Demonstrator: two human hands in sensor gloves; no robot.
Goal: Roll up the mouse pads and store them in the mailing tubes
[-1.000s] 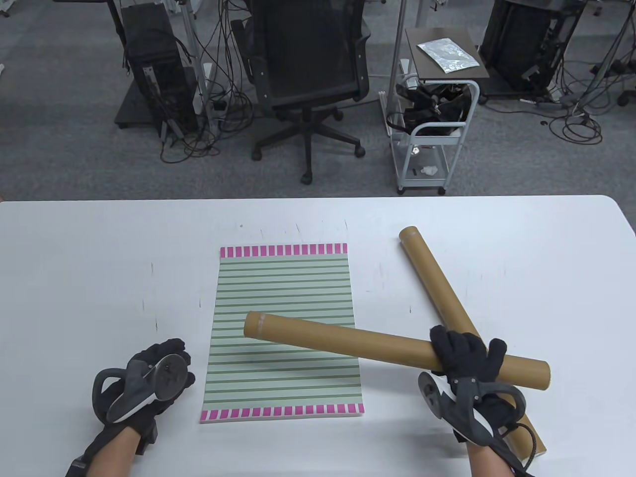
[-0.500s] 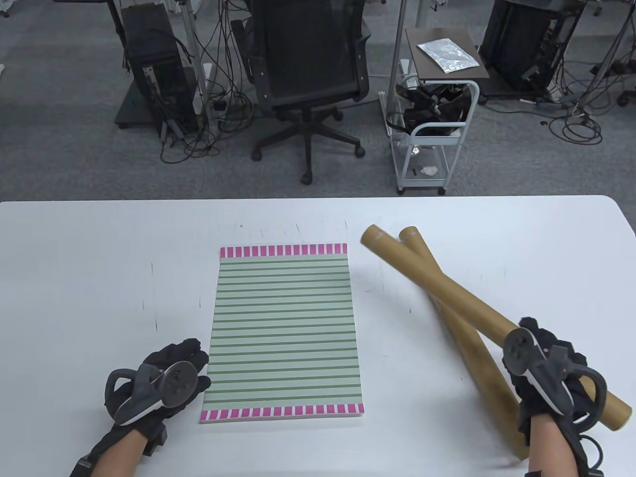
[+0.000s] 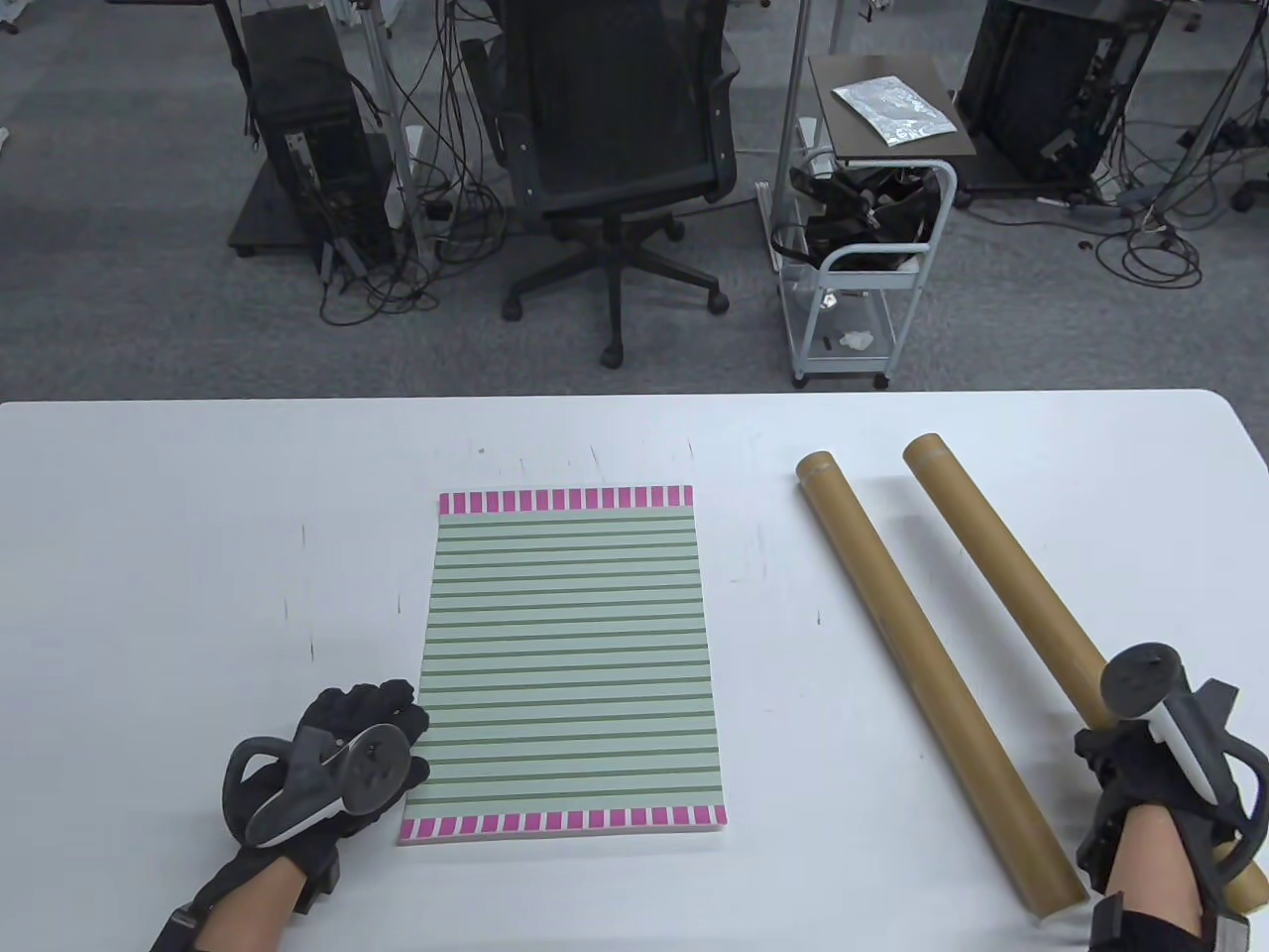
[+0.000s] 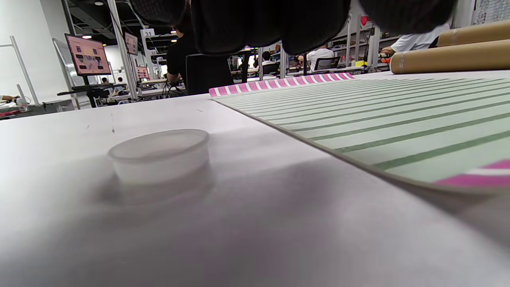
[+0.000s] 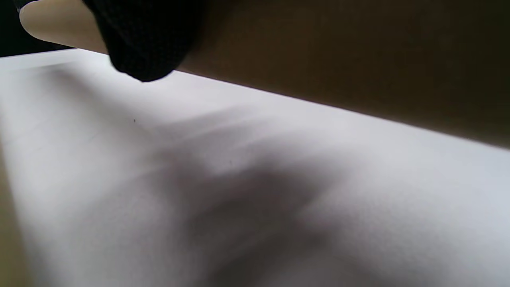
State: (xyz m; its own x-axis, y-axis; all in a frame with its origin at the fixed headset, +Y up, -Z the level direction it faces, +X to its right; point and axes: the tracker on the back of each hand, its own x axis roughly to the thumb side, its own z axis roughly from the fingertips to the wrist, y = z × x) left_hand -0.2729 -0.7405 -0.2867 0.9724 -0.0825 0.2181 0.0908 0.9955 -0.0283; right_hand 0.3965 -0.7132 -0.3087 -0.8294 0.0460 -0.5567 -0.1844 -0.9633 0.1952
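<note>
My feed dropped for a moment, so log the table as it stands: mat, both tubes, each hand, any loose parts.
mouse pad: flat, unrolled, green stripes, pink end bands
inner tube: lying on the table, free of both hands
outer tube: beside the inner one, roughly parallel, apart
right hand: grips the outer tube's near end
left hand: fingertips at the pad's near-left edge; grip not visible
clear cap: on the table left of the pad, left wrist view only
</note>
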